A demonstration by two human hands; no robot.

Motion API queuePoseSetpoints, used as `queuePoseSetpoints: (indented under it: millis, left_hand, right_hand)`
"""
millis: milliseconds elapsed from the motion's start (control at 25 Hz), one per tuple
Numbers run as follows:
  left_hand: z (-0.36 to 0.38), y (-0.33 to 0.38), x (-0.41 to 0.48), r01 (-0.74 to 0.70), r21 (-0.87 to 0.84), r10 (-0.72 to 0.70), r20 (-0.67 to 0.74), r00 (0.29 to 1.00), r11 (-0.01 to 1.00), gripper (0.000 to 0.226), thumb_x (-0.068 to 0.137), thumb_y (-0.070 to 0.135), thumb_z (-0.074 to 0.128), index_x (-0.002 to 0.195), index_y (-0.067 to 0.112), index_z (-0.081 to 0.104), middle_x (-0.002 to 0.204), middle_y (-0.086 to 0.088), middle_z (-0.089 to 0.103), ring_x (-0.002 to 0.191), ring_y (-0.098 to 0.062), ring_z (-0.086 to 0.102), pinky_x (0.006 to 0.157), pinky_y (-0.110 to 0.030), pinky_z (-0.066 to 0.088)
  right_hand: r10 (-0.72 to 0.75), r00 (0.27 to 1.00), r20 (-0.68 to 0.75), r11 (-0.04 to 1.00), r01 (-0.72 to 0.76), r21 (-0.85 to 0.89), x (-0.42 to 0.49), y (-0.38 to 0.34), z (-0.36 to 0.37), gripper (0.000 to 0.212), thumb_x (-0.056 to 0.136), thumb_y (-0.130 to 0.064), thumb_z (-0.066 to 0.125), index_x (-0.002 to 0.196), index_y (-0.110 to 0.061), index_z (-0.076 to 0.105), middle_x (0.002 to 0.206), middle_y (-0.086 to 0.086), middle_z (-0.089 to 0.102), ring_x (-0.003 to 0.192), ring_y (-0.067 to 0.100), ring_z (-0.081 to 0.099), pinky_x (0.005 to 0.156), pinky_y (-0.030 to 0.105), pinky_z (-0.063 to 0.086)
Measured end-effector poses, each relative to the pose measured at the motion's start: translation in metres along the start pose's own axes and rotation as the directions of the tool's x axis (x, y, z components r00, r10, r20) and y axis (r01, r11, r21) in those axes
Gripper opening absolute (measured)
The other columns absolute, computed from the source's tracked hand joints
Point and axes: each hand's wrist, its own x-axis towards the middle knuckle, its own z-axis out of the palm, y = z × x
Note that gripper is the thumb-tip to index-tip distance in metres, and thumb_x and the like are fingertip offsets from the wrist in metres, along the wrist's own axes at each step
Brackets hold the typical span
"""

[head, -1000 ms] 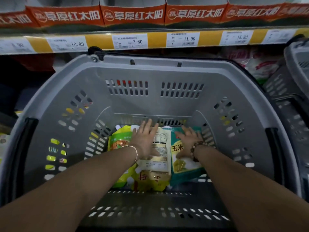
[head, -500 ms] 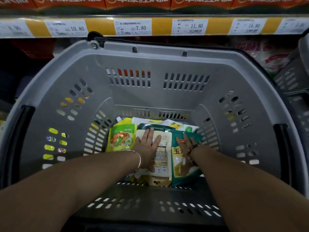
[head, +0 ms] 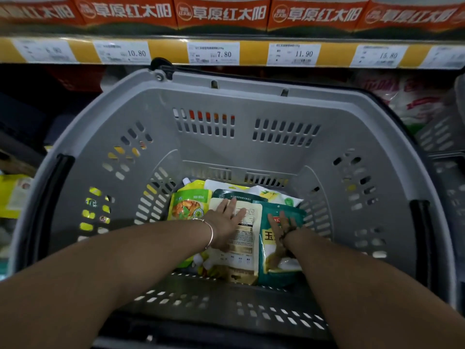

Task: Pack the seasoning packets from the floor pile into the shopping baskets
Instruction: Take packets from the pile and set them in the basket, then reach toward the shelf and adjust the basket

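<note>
In the head view, both arms are reaching down into a grey shopping basket [head: 239, 152] whose floor is holding the seasoning packets. The left hand [head: 226, 219], fingers straight and gripping nothing, is lying flat on a cream packet [head: 245, 250] printed with a label. The right hand [head: 281, 226] is pressing, fingers spread and likewise released, on a teal packet [head: 273, 278] just beside it. A green-yellow spouted pouch [head: 188, 205] is lying to the left, touching the cream packet, and a white corn packet [head: 273, 195] is sitting behind. A shelf edge with price tags [head: 214, 53] is running above the basket, under orange boxes [head: 221, 12].
</note>
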Motion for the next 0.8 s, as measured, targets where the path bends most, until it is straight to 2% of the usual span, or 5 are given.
queuePoseSetpoints:
  millis: [160,280,360,560,800]
  left_hand:
    - [-0.024,0.002,-0.030,-0.016,-0.113,0.006,-0.084,0.996,0.993,0.090,0.085,0.017,0.066,0.152,0.014,0.005,0.159,-0.012,-0.002,0.145,-0.031,0.012,0.111,-0.041,0.032]
    - [-0.047,-0.002,-0.070,-0.002,-0.237,-0.047,-0.201,0.978,0.972,0.070,0.086,0.024,0.063,0.146,0.012,0.029,0.148,-0.014,0.035,0.133,-0.029,0.038,0.105,-0.035,0.037]
    - [-0.058,-0.008,-0.102,0.058,-0.368,-0.165,-0.269,0.949,0.928,0.067,0.085,0.028,0.065,0.143,0.012,0.034,0.143,-0.016,0.042,0.129,-0.029,0.042,0.102,-0.032,0.037]
    - [-0.063,-0.027,-0.203,0.127,-0.659,-0.495,-0.411,0.765,0.742,0.069,0.083,0.030,0.070,0.142,0.013,0.039,0.141,-0.014,0.047,0.129,-0.024,0.044,0.099,-0.022,0.029]
    - [-0.024,-0.044,-0.331,0.135,-0.808,-0.747,-0.449,0.491,0.574,0.064,0.085,0.026,0.069,0.142,0.017,0.039,0.143,-0.006,0.044,0.129,-0.020,0.042,0.083,-0.011,0.027]
  right_hand:
    - [-0.133,0.965,-0.225,0.991,0.137,0.004,-0.039,-0.015,-0.036,0.107,0.074,-0.050,0.069,0.149,-0.028,-0.004,0.157,0.006,0.001,0.144,0.028,0.005,0.115,0.050,0.013]
    - [-0.193,0.886,-0.422,0.973,0.229,0.035,-0.080,-0.026,-0.069,0.090,0.078,-0.051,0.064,0.148,-0.020,0.015,0.152,0.007,0.023,0.139,0.025,0.023,0.113,0.043,0.025]
    - [-0.239,0.825,-0.512,0.959,0.283,0.010,-0.109,-0.034,-0.090,0.082,0.080,-0.051,0.062,0.145,-0.019,0.023,0.149,0.009,0.030,0.134,0.026,0.033,0.109,0.039,0.032]
    - [-0.365,0.651,-0.665,0.890,0.453,-0.046,-0.181,-0.075,-0.121,0.079,0.082,-0.050,0.061,0.145,-0.021,0.024,0.148,0.008,0.032,0.132,0.025,0.037,0.107,0.034,0.033]
    - [-0.636,0.408,-0.654,0.683,0.693,-0.231,-0.249,-0.186,-0.122,0.076,0.082,-0.043,0.065,0.144,-0.020,0.029,0.147,0.007,0.034,0.132,0.024,0.037,0.105,0.033,0.032]
